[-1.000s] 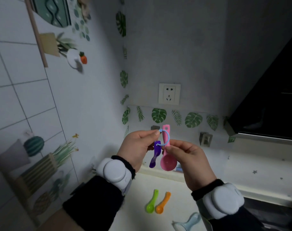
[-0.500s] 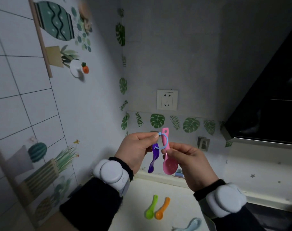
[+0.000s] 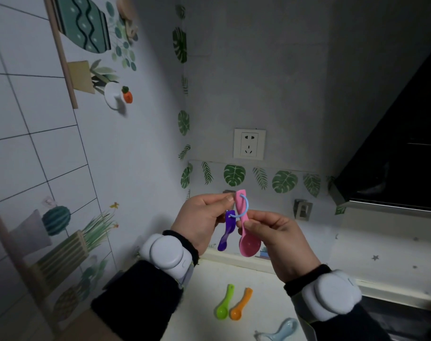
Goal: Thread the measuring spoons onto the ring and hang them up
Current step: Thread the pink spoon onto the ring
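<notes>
I hold a thin blue ring (image 3: 245, 205) up in front of the wall. A pink measuring spoon (image 3: 247, 238) and a smaller purple spoon (image 3: 226, 234) hang from it, bowls down. My left hand (image 3: 202, 220) pinches the ring and the pink handle's top. My right hand (image 3: 277, 238) grips the pink spoon's handle from the right. A green spoon (image 3: 224, 305) and an orange spoon (image 3: 240, 306) lie side by side on the white counter (image 3: 204, 286) below. A pale blue spoon (image 3: 282, 329) lies nearer, at the bottom edge.
A white wall hook with a carrot knob (image 3: 118, 96) sticks out of the left wall. A socket (image 3: 249, 143) is on the back wall, a metal hook plate (image 3: 302, 209) right of my hands. A black range hood (image 3: 401, 153) juts out at right.
My view has tilted down, so the hands sit lower in frame. The purple spoon has slid lower along the ring, which has turned slightly; both hands keep their hold.
</notes>
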### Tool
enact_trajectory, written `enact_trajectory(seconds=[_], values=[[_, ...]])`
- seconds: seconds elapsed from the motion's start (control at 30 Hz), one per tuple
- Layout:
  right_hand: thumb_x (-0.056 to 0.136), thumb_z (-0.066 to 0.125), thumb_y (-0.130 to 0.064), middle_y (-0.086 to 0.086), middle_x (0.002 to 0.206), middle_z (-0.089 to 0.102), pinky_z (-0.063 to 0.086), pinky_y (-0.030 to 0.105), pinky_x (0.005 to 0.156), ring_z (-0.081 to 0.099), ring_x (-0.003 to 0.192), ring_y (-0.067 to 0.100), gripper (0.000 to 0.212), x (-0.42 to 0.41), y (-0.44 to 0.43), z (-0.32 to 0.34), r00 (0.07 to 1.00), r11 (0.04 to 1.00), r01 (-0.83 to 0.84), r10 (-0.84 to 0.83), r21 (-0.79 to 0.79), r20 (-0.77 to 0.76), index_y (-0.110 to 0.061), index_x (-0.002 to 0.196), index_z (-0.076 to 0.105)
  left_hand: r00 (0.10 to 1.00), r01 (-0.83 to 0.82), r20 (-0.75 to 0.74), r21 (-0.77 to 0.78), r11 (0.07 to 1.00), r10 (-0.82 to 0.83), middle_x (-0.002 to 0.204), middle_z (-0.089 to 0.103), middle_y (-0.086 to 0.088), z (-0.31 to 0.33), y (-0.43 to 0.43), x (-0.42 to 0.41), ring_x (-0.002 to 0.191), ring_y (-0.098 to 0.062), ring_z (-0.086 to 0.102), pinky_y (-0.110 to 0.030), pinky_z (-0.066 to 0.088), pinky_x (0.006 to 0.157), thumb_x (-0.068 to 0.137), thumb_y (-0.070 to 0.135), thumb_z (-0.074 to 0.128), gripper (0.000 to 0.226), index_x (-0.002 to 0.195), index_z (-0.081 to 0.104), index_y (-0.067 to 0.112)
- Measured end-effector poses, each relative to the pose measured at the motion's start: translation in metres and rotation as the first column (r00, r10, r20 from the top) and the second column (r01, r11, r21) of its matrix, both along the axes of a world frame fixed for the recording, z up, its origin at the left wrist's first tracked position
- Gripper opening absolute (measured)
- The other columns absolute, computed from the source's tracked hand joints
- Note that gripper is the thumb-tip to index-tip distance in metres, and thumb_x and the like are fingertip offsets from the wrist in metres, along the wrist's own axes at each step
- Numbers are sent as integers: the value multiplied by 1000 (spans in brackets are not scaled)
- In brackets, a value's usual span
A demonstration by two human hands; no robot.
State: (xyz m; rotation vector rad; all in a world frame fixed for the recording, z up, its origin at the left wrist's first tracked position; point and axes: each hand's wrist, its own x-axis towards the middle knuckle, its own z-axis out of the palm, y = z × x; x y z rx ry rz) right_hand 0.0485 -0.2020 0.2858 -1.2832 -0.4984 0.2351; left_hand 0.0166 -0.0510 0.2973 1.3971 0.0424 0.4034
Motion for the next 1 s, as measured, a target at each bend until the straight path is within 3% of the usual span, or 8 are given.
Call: enact_trajectory(seconds=[0.13,0.3,0.43,0.6,0.73,0.87,1.0], values=[[79,60,7,9,74,76,54,22,63,68,68,17,26,2,0,-3,1000,1000,18,-17,21,-12,-13,76,77,999,-49,-7,-34,998,49,75,65,-10,-2,-1,3,78,-31,49,-48,47,85,81,20,67,17,91,76,9],[75,64,6,10,74,76,54,23,66,68,68,19,25,7,-2,-11,997,997,80,-80,11,-10,-14,72,78,997,-80,2,-65,995,81,61,66,5,0,1,6,68,-19,50,-33,45,70,80,19,68,11,83,78,15],[71,65,10,9,71,76,53,18,60,68,65,14,23,10,-1,-18,992,992,125,-124,22,-34,-10,70,77,996,-88,17,-88,992,90,67,68,0,-1,3,8,72,-22,52,-37,48,77,80,20,68,12,85,78,15],[70,68,8,10,81,77,52,21,75,72,85,19,17,15,-1,-28,985,990,130,-122,57,-122,-8,71,76,995,-100,8,-78,992,101,63,69,3,-4,5,10,68,-20,56,-42,50,82,80,23,68,10,82,78,20],[74,62,6,16,82,76,50,32,87,71,90,27,19,19,2,-36,976,988,134,-117,82,-183,-6,69,75,994,-114,-10,-65,991,113,61,68,5,-11,9,11,59,-12,60,-35,48,77,79,28,69,13,84,78,20],[81,52,7,17,77,75,55,29,79,73,83,28,25,24,7,-47,963,984,138,-106,116,-248,-3,71,73,992,-130,-18,-71,989,129,63,68,4,-17,12,14,72,-23,54,-41,51,79,76,29,71,14,85,78,20],[83,47,7,17,75,75,57,23,70,73,80,27,24,30,10,-59,939,981,136,-82,141,-333,2,76,70,987,-158,-43,-71,985,156,63,66,8,-26,13,18,67,-16,52,-30,46,67,76,29,71,14,85,77,19]])
